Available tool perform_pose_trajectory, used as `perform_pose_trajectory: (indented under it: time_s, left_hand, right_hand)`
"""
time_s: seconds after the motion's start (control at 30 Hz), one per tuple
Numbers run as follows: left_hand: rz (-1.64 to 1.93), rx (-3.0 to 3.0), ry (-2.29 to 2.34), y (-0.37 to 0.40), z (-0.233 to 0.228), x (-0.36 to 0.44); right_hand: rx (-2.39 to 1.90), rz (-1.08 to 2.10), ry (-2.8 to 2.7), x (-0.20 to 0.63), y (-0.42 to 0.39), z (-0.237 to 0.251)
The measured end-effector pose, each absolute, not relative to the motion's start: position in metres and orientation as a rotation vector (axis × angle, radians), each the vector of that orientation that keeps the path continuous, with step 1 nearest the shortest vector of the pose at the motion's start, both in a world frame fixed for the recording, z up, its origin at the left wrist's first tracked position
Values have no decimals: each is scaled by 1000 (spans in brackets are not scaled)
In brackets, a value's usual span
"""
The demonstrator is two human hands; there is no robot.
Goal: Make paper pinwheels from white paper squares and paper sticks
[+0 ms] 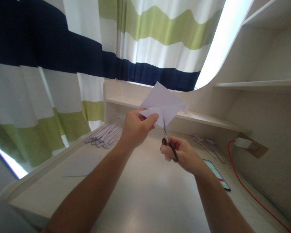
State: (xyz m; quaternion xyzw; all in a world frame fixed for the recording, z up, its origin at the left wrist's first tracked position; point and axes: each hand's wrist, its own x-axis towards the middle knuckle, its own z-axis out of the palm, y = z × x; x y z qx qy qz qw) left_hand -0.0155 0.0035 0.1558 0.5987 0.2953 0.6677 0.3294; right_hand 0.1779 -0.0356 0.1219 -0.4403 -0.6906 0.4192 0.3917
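Two bare forearms reach over the desk (pixel 145 194). Raised above its middle, the left hand (pixel 135 127) pinches a folded white paper (pixel 163 103) between thumb and fingers. Below it, the right hand (pixel 181 153) grips black-handled scissors (pixel 168 142), blades pointing up at the paper's lower edge, seemingly touching it. Cut paper strips (pixel 105 136) lie heaped near the desk's far left edge, a grey sheet (pixel 82 165) flat in front of them. A phone (pixel 217 174) and a red cable (pixel 247 191) lie along the right edge.
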Motion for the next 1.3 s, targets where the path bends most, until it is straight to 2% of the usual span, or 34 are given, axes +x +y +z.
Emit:
perform_pose_trajectory:
  time_s: [0.6, 0.87, 1.3]
  left_hand:
    - [1733, 1546, 755, 4, 155, -14]
    - [1577, 1755, 953, -3, 160, -17]
    - [1583, 1893, 1053, -3, 159, -19]
  right_hand:
    - [-1123, 1044, -1757, 182, -37, 123]
    - [-1137, 1039, -1759, 183, -35, 120]
    - [-1120, 1043, -1770, 179, -35, 121]
